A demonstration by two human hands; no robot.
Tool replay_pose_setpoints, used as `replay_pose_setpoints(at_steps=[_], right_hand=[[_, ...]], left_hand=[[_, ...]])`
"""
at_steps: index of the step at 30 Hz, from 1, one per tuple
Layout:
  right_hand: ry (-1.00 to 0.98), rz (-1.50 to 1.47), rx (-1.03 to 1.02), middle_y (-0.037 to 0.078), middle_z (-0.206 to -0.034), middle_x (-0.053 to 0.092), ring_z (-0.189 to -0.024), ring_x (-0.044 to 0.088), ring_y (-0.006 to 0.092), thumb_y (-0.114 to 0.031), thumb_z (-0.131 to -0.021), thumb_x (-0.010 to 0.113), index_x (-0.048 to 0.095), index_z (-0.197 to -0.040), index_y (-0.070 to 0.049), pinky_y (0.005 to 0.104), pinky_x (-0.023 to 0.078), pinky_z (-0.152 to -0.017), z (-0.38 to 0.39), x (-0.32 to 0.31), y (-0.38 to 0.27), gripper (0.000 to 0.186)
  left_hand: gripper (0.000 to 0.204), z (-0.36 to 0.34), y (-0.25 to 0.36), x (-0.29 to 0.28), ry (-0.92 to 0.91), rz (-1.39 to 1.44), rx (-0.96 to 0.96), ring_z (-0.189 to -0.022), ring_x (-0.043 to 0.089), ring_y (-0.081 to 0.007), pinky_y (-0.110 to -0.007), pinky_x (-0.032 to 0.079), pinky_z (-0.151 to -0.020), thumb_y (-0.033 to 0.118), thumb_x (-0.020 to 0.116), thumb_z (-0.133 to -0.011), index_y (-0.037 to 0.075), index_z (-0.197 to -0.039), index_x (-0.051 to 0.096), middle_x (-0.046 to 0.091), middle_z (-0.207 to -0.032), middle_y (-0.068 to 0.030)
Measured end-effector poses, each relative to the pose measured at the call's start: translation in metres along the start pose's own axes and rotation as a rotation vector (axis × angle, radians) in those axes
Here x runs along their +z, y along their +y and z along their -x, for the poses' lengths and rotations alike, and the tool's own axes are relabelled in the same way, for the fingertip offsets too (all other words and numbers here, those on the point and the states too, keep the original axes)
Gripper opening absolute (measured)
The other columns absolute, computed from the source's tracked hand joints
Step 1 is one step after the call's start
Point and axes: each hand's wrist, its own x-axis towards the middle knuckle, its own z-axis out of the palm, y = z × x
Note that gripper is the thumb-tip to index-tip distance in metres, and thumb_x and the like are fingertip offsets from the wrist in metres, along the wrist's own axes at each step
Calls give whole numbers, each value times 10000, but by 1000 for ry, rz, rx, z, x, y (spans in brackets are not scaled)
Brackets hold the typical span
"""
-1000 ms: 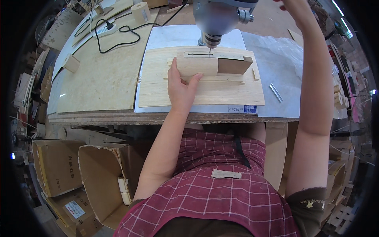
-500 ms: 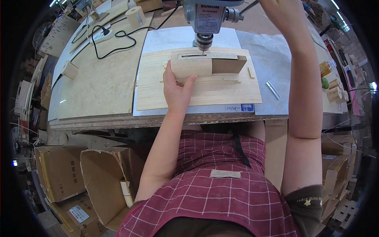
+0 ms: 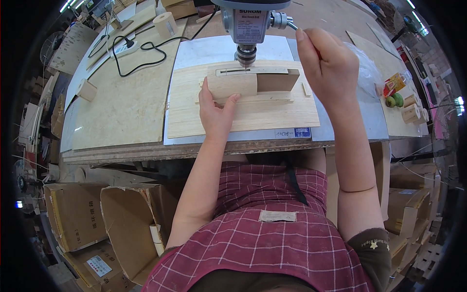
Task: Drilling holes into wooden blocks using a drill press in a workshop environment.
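Observation:
A small bench drill press (image 3: 249, 24) stands at the far side of the table, its chuck (image 3: 245, 55) over a light wooden box (image 3: 234, 83). The box has a long narrow slot in its top strip and a brown open section at its right. The bit's tip meets the strip at the slot; how deep it goes I cannot tell. My left hand (image 3: 215, 114) grips the box's near left part, thumb on the front and fingers round the left end. My right hand (image 3: 333, 65) is closed round the end of the press's feed lever (image 3: 292, 24). Beneath the box lies a wooden board (image 3: 272, 114) with thin strips on it.
A black cord (image 3: 146, 47) runs to a white power strip at the left. Wooden rolls (image 3: 86, 90) stand near the table's left edge. A clear plastic bag (image 3: 367, 70), green fruit (image 3: 395, 100) and more rolls lie at the right. Cardboard boxes (image 3: 124, 228) are below left.
My right hand has come down and toward me with the lever, and the chuck has dropped nearer the box. My left hand still holds the box in place.

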Motion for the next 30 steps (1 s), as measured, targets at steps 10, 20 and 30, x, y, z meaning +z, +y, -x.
replay_pose_setpoints(at_steps=[10,20,30], right_hand=[[19,-158,166,42,-550,465,-461,467,216,-153,-802,634,557,-683,-85,312,355,-415,38,15,-10,157],[128,-253,159,55,-654,501,-506,485,204,-96,-784,635,600,-772,-63,299,385,-449,69,42,-4,50],[117,-200,161,60,-711,514,-546,511,216,-108,-779,634,599,-812,-74,308,407,-473,80,51,0,59]], left_hand=[[808,1,-1,0,-13,49,-25,-868,516,-182,-269,445,-677,209,757,-676,7,-1328,326,486,-1110,-98],[801,0,-4,2,-4,27,11,-893,514,-192,-274,448,-683,205,755,-680,4,-1327,328,483,-1120,-107],[800,0,-1,1,0,-11,16,-894,513,-196,-276,445,-678,204,755,-681,-11,-1323,329,482,-1112,-117]])
